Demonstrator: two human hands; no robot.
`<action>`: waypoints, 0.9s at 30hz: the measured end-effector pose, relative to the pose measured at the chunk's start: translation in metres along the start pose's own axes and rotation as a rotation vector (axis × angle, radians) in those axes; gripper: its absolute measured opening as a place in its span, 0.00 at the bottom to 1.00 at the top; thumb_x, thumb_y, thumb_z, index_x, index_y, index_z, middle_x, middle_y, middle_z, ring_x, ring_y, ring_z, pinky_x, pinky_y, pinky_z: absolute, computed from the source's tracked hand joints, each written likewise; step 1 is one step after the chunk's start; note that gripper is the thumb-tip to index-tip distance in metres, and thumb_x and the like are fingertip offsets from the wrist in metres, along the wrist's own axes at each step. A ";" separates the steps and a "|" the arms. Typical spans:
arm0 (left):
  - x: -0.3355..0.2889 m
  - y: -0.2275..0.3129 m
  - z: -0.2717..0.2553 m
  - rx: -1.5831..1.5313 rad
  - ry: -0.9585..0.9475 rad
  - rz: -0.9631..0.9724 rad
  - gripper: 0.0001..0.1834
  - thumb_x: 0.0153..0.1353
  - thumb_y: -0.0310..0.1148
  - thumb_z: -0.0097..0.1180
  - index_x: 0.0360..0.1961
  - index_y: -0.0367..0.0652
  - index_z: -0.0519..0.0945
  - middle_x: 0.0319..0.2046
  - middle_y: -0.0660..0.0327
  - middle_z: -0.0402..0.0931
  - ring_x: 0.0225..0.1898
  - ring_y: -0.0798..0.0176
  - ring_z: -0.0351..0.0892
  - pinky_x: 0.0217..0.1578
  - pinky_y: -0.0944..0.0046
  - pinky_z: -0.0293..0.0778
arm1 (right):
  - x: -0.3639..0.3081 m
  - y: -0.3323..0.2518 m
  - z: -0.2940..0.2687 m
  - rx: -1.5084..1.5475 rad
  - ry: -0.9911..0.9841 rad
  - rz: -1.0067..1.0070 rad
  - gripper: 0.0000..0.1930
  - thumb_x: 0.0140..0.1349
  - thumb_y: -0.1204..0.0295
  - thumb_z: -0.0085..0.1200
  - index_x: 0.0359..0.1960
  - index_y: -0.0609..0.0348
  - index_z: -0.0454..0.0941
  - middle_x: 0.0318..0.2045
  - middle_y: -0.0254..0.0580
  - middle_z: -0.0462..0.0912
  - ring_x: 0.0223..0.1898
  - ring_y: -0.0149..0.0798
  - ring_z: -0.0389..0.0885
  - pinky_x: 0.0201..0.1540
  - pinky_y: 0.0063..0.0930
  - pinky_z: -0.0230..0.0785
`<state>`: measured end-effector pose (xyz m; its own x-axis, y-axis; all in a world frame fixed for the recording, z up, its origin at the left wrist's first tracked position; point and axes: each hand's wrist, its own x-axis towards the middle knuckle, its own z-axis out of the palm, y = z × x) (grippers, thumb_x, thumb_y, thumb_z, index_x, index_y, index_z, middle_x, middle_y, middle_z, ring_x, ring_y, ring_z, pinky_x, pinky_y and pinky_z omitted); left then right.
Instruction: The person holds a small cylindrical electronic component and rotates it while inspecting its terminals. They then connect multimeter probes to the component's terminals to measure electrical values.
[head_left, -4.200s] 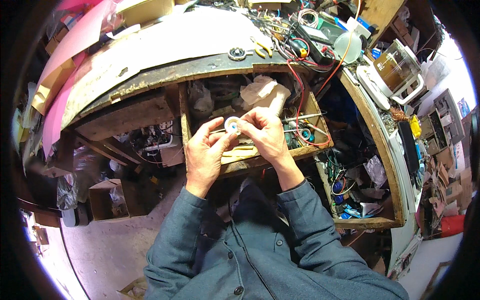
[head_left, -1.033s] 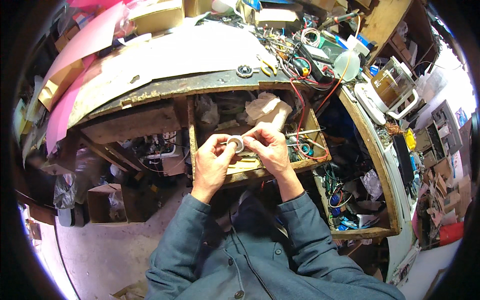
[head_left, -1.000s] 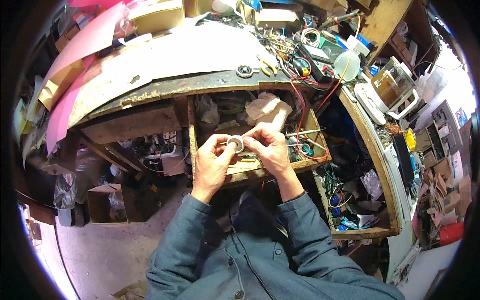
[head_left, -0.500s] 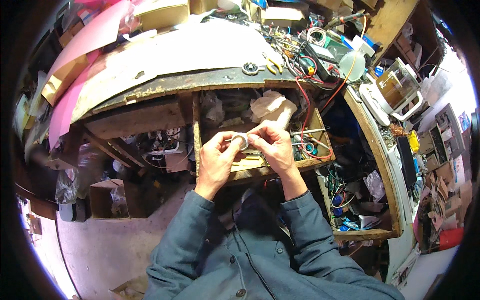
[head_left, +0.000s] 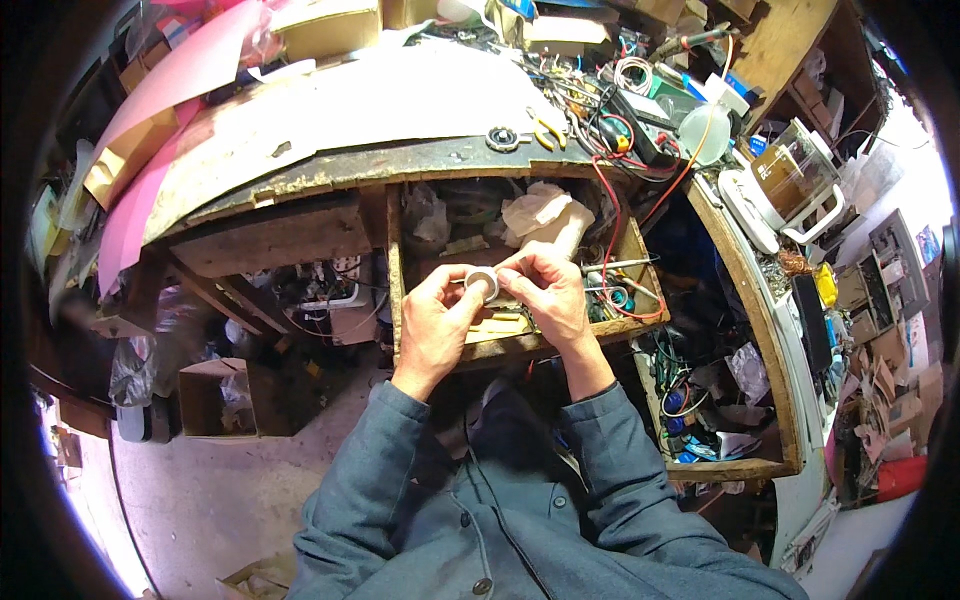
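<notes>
A small pale roll of tape (head_left: 481, 283) sits between both of my hands, held over an open wooden drawer (head_left: 520, 345). My left hand (head_left: 437, 325) grips the roll from the left with its fingers curled round it. My right hand (head_left: 545, 295) pinches at the roll's right side with fingertips together. Both grey-blue sleeves come up from the lower edge. The drawer below holds a crumpled white cloth (head_left: 545, 215), red wires and small tools.
A worn workbench top (head_left: 330, 140) curves across above the drawer. Yellow-handled pliers (head_left: 545, 125), tangled wires and a round black part (head_left: 502, 138) lie on it. A pink sheet (head_left: 170, 90) lies at far left. A cardboard box (head_left: 215, 395) stands on the floor, shelves at right.
The roll and both hands stay together over the drawer; the hands have shifted slightly in the picture as my head moved. The grip looks unchanged.
</notes>
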<state>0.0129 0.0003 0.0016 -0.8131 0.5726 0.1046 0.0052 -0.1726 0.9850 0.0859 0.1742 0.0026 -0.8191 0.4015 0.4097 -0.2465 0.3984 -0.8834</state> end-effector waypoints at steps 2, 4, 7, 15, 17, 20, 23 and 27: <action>0.000 0.000 -0.001 0.035 -0.008 -0.001 0.13 0.73 0.29 0.65 0.54 0.34 0.83 0.42 0.58 0.89 0.38 0.67 0.90 0.38 0.68 0.86 | 0.000 0.002 0.000 0.002 0.002 0.002 0.07 0.63 0.72 0.72 0.35 0.61 0.86 0.27 0.31 0.74 0.31 0.29 0.72 0.34 0.26 0.65; 0.000 0.000 0.000 0.034 -0.008 0.000 0.13 0.73 0.29 0.64 0.54 0.34 0.83 0.42 0.58 0.89 0.38 0.67 0.90 0.39 0.67 0.86 | 0.000 0.002 0.000 -0.012 0.000 0.003 0.07 0.62 0.72 0.72 0.35 0.61 0.86 0.27 0.31 0.74 0.31 0.29 0.72 0.34 0.26 0.66; -0.001 -0.001 0.001 -0.007 0.020 0.003 0.14 0.72 0.31 0.67 0.52 0.34 0.85 0.37 0.59 0.89 0.35 0.70 0.88 0.37 0.68 0.83 | 0.000 0.001 -0.002 -0.046 -0.007 0.001 0.07 0.62 0.72 0.72 0.35 0.62 0.86 0.27 0.32 0.75 0.31 0.30 0.74 0.35 0.27 0.67; -0.001 -0.002 0.002 -0.037 0.013 0.027 0.13 0.73 0.30 0.65 0.53 0.34 0.84 0.38 0.58 0.89 0.35 0.69 0.88 0.38 0.68 0.84 | 0.000 0.001 0.000 0.049 0.000 0.054 0.07 0.64 0.73 0.71 0.35 0.63 0.86 0.29 0.33 0.78 0.32 0.29 0.76 0.36 0.27 0.69; -0.001 -0.003 0.001 -0.038 0.015 0.027 0.12 0.73 0.30 0.64 0.53 0.34 0.84 0.38 0.58 0.89 0.36 0.69 0.88 0.38 0.68 0.84 | 0.000 0.002 0.000 0.034 0.001 0.043 0.07 0.64 0.73 0.71 0.35 0.63 0.86 0.29 0.33 0.78 0.32 0.29 0.76 0.36 0.27 0.69; -0.001 -0.004 0.001 -0.023 0.015 0.029 0.12 0.73 0.30 0.64 0.53 0.34 0.84 0.39 0.58 0.89 0.36 0.69 0.88 0.38 0.68 0.84 | 0.000 0.000 0.000 0.022 -0.002 0.043 0.07 0.64 0.73 0.71 0.35 0.63 0.86 0.29 0.34 0.78 0.32 0.30 0.75 0.36 0.28 0.69; 0.000 -0.003 0.000 -0.008 0.003 0.032 0.12 0.74 0.29 0.63 0.53 0.33 0.84 0.41 0.58 0.89 0.37 0.68 0.89 0.39 0.67 0.86 | 0.000 0.003 0.001 0.033 0.001 0.042 0.07 0.64 0.72 0.71 0.35 0.62 0.86 0.30 0.34 0.77 0.33 0.30 0.75 0.36 0.28 0.69; 0.000 -0.002 -0.001 -0.004 -0.010 0.010 0.12 0.74 0.28 0.63 0.54 0.33 0.83 0.43 0.58 0.89 0.38 0.66 0.90 0.39 0.66 0.88 | 0.000 0.004 0.000 0.013 -0.006 0.027 0.07 0.66 0.72 0.70 0.35 0.63 0.86 0.30 0.34 0.77 0.32 0.30 0.76 0.36 0.28 0.69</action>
<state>0.0126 -0.0001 -0.0005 -0.8073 0.5787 0.1156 0.0105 -0.1817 0.9833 0.0851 0.1758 -0.0011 -0.8287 0.4070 0.3842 -0.2311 0.3764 -0.8972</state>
